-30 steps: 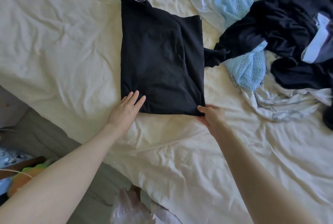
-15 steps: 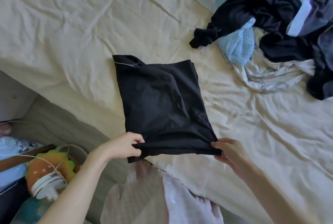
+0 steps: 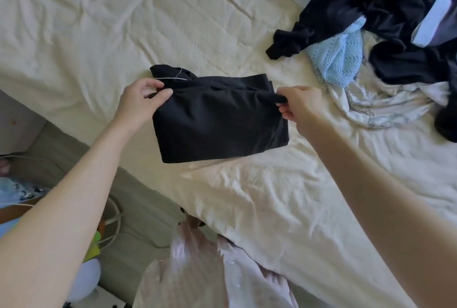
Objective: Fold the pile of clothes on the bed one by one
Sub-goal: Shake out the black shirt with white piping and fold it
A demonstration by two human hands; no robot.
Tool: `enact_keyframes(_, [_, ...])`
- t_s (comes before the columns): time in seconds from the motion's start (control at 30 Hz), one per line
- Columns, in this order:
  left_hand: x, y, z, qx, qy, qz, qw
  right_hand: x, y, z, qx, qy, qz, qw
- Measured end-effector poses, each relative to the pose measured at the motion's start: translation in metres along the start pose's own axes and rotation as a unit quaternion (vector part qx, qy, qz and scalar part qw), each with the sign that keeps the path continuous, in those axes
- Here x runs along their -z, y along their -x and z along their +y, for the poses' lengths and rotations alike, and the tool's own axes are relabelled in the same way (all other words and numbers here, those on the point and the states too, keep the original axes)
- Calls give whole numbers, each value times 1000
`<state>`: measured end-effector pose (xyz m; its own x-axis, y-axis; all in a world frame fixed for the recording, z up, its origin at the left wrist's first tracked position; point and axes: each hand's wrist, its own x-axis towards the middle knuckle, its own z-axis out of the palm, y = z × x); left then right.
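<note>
Left hand [image 3: 142, 99]: thumb and fingers pinch the folded black garment [image 3: 220, 122] at its left upper corner.
Right hand [image 3: 300, 107]: pinches the right upper corner.
Garment: spans between both hands — on the bed [image 3: 99, 23].
Pile of clothes [image 3: 385, 23]: beyond the right hand — apart.

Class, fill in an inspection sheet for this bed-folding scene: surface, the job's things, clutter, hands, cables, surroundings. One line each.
Surface: cream bedsheet, wrinkled, covering the bed.
Job's things: black garment, folded over into a compact rectangle, a thin white trim line at its far left corner; unfolded pile of clothes at upper right, black, light blue knit and white pieces tangled together.
Clutter: nothing seen on the bed besides the clothes.
Hands: left hand pinches the garment's far left corner; right hand pinches its far right corner.
Cables: white cable looped on the floor at lower left.
Surroundings: grey floor beside the bed; colourful objects at the left edge, unclear.
</note>
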<state>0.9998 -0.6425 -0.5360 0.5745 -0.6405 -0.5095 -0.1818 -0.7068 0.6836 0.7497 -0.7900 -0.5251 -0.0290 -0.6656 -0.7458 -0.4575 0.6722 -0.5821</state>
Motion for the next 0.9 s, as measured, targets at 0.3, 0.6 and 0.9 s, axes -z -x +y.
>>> enact_keyframes(0.3, [-20, -29, -17, 107, 127, 35, 986, -36, -41, 2, 47, -69, -82, 993])
enact_keyframes(0.6, [-45, -5, -43, -47, -5, 118, 992, -53, -24, 62, 483, 505, -22, 715])
enact_keyframes(0.9, [-48, -34, -46, 128, -62, 102, 985, -62, -57, 60, 358, 605, -108, 703])
